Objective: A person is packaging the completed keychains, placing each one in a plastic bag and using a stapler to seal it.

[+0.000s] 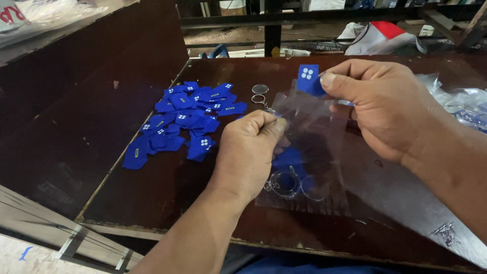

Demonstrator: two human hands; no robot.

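Clear plastic bag point(309, 152): thin, glossy, see-through film, held upright between both hands over the near middle of the desk, its lower end resting on the wood.
Bag contents: two round clear shells point(299, 183) lie side by side at the bottom, with a small metal ring at their left; a blue shape shows through the film above them.
Left hand point(247, 152): closed in a loose fist, its fingers point(269, 127) pressed together and pinching the bag's upper left edge.
Right hand point(378, 104): thumb and forefinger pinch a small blue card point(308, 77) at the bag's mouth; the other fingers curl behind the film.
Blue card: flat, roughly square, with four white dots on its face.
Desk point(167, 203): dark brown, smooth and slightly shiny, with scuffs and a pale worn front edge.
Staples point(446, 231): small metal bits lying near the right front corner.
Blue pile point(185, 122): many more flat blue cards, scattered and overlapping, left of the hands; some show white dots, others a yellow mark.
Keyring point(259, 97): metal ring with a clear disc just beyond it, between pile and bag.
Crumpled plastic point(459, 99): clear bags heaped at the far right edge.
Background: dark metal frame with a red and white cloth point(380, 36) behind it.
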